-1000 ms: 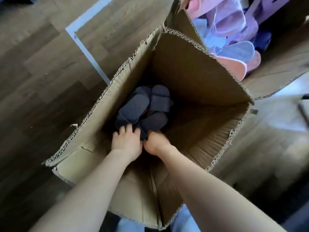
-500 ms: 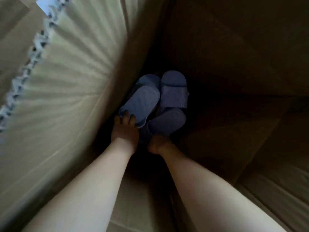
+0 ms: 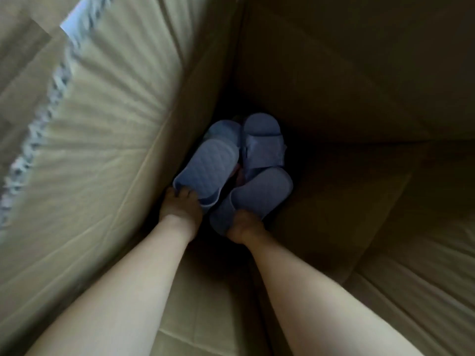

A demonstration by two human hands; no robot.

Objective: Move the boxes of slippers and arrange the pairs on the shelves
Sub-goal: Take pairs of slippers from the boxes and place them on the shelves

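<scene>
Cardboard box (image 3: 102, 150) walls fill the view, seen from inside, bottom at centre. Blue left slipper (image 3: 208, 168) lies there sole-up, long axis 7–1 o'clock. Right slipper (image 3: 259, 199) runs 8–2. Strap slipper (image 3: 262, 140) is beyond at 12, strap-up, axis 6–12. Which ends are toes: can't tell. L hand (image 3: 180, 209) has its fingers curled over left slipper's 7 o'clock end. R hand (image 3: 244, 224) touches right slipper's 8 o'clock end, fingers hidden, so grip unclear. Vs 1 s ago, view has dropped inside box and floor is gone.
</scene>
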